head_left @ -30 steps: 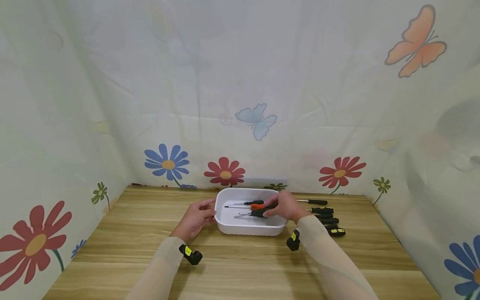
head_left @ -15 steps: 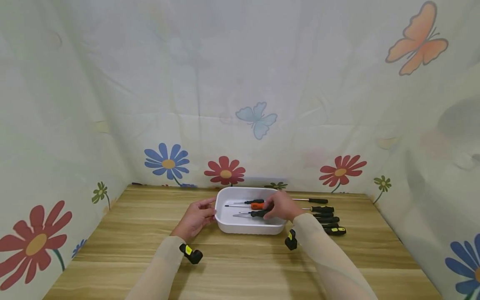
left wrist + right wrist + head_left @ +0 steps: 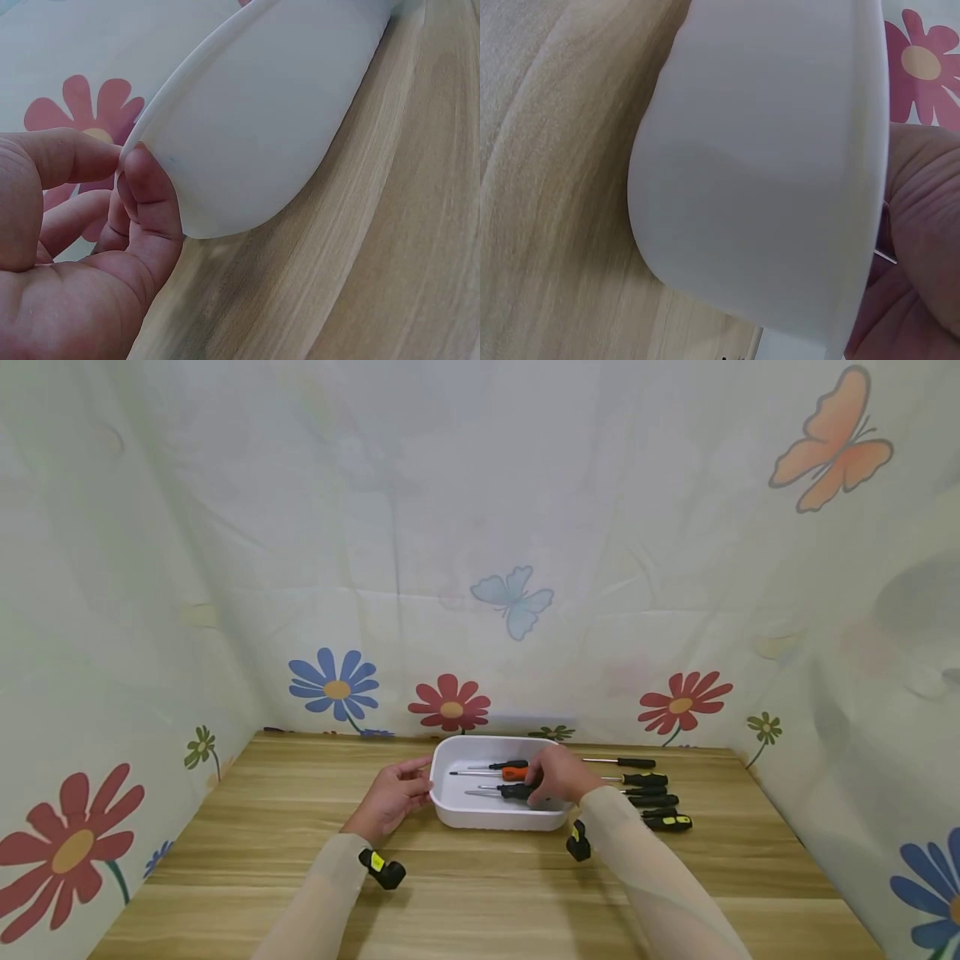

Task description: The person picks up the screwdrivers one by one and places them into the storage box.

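Observation:
A white plastic tub (image 3: 495, 820) stands on the wooden table. At its left end my left hand (image 3: 392, 797) pinches the rim; in the left wrist view the thumb (image 3: 150, 180) presses the outer wall. My right hand (image 3: 562, 774) reaches over the right end, its fingers curled down at the handle of a black screwdriver (image 3: 516, 792) lying low in the tub. Beyond it lie an orange-handled screwdriver (image 3: 513, 773) and a slim black one (image 3: 510, 764), tips leftward. From the right wrist camera, the tub wall (image 3: 750, 165) hides most of the fingers.
To the right of the tub several more screwdrivers lie in a row, among them a black one (image 3: 636, 763) at the back and a black-and-yellow one (image 3: 671, 822) in front. A flower-print curtain (image 3: 450, 527) borders the table.
My right hand and forearm have shifted slightly left, with the fingers lower in the tub around the black screwdriver. My left hand has kept its place on the rim.

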Demonstrator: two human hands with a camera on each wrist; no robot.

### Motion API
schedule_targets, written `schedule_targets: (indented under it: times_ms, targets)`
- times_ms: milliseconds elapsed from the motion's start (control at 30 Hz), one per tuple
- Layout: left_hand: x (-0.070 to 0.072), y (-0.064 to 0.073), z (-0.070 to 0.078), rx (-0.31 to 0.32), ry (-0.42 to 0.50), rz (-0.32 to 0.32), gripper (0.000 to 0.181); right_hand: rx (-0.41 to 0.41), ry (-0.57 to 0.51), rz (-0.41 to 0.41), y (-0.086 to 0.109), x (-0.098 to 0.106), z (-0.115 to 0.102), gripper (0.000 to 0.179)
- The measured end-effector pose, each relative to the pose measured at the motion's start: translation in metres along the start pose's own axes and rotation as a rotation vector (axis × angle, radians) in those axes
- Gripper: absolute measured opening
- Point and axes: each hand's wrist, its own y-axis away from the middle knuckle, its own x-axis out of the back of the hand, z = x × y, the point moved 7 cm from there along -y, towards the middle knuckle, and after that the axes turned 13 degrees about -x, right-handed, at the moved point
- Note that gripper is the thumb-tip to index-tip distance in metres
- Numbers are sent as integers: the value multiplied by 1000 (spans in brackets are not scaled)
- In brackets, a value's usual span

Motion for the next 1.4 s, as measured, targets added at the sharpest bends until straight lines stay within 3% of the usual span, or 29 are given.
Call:
schedule_targets:
  times_ms: [300,1033,1400]
  targets:
    - [0,0,-2,-6,6,-4,55,-13,27,-17,-4,-6,1,20]
    - [-1,1,0,-13,4,-1,56,39,80,45,-4,-8,-6,20]
    - [0,2,1,-9,11,4,56,13,49,10,-5,-8,-4,18]
